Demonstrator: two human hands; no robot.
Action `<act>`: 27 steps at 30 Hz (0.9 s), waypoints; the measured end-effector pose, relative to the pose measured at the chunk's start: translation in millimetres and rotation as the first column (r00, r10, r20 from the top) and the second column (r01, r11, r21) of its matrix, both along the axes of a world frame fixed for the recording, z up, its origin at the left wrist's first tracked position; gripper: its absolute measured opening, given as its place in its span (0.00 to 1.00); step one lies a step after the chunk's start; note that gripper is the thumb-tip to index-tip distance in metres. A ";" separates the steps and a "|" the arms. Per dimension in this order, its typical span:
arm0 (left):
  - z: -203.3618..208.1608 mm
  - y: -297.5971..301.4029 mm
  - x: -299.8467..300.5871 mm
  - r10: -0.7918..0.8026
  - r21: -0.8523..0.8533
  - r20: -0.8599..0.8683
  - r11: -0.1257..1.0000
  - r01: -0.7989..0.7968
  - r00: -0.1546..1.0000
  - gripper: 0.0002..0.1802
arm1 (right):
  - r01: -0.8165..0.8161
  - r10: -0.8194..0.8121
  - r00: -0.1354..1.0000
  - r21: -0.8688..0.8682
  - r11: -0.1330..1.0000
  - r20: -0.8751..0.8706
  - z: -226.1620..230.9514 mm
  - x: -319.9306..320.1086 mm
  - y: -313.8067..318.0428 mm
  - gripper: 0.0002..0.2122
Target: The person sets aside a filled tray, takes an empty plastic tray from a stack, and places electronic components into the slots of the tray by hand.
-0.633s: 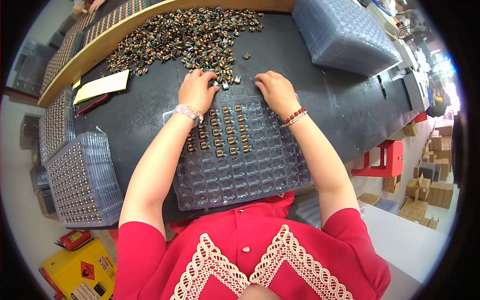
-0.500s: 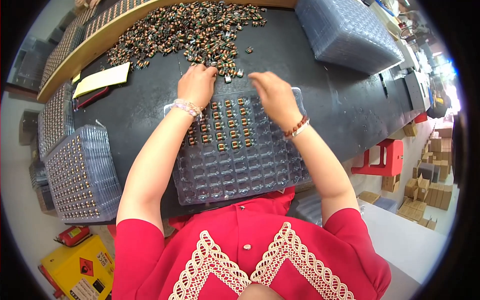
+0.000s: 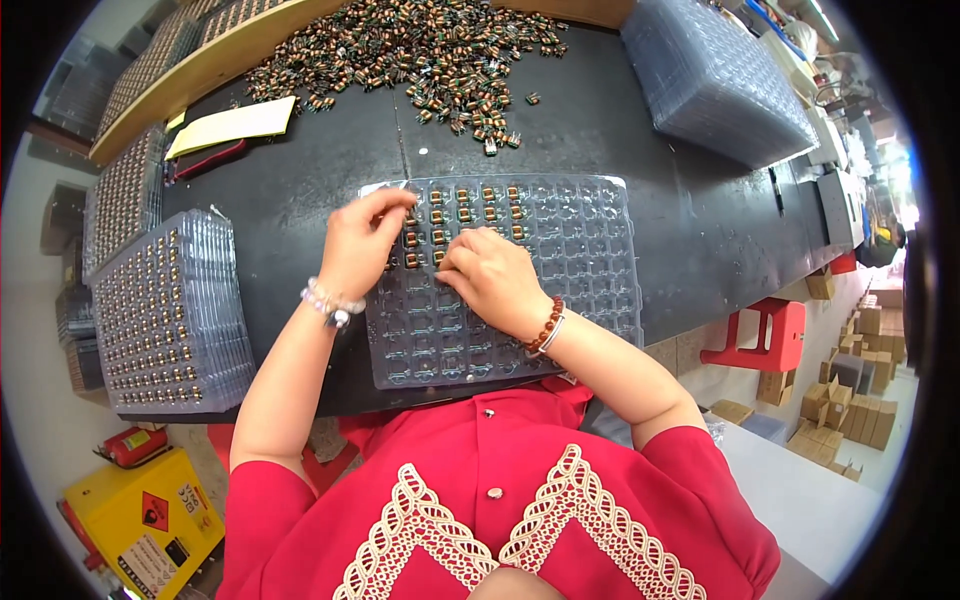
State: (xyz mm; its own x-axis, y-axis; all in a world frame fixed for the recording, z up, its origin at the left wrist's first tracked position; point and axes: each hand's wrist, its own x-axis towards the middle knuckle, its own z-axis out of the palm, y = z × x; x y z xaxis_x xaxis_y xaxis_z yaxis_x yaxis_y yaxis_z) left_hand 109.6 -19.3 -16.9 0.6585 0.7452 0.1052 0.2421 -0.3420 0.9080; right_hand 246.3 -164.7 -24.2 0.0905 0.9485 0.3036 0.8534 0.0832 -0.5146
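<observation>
A clear plastic tray (image 3: 560, 330) with rows of moulded pockets lies flat before me. Small copper-wound coils (image 3: 489, 194) sit in its upper-left pockets. Over the tray's upper-left corner is my left hand (image 3: 362, 240), thumb and fingertips drawn in by the end of a coil row; anything between them is too small to tell. My right hand (image 3: 492, 282) reaches across the middle of the tray with its fingers bunched at a pocket below the coils. Those fingertips hide whatever they pinch, and the hand covers some coils.
A big loose heap of coils (image 3: 410, 50) spreads across the far side of the black table (image 3: 570, 115). Stacked clear trays (image 3: 715, 85) stand far right; filled tray stacks (image 3: 165, 320) stand left. Yellow paper (image 3: 235, 128) lies near a wooden rail (image 3: 200, 70). A red stool (image 3: 765, 335) stands right.
My left hand has come back from the heap to the tray's upper-left corner. My right hand has moved left and nearer, from the far right edge onto the tray's middle. The view has shifted slightly.
</observation>
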 end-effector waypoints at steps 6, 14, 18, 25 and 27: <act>4.7 -32.7 -36.6 -0.106 0.138 -0.169 0.982 0.130 0.980 0.07 | -0.056 0.056 0.998 0.014 0.998 0.009 -4.3 1.3 0.2 0.04; 9.2 -35.9 -24.1 -0.059 0.522 -0.337 0.819 0.239 0.939 0.05 | 0.205 -0.200 0.976 0.057 0.977 -0.083 -1.3 63.8 16.6 0.11; 14.8 2.9 11.0 -0.013 0.399 -0.219 0.911 0.101 0.976 0.14 | 0.380 -0.369 0.924 -0.154 0.912 0.098 9.8 114.7 41.6 0.33; -22.4 84.3 109.3 0.061 0.278 -0.527 0.955 0.104 0.847 0.51 | 0.396 -0.370 0.917 -0.236 0.887 0.146 -18.1 145.5 110.5 0.48; -26.8 91.0 123.1 0.092 0.329 -0.463 0.941 0.074 0.881 0.47 | 0.410 -0.376 0.904 -0.167 0.896 0.202 -14.9 143.8 124.7 0.45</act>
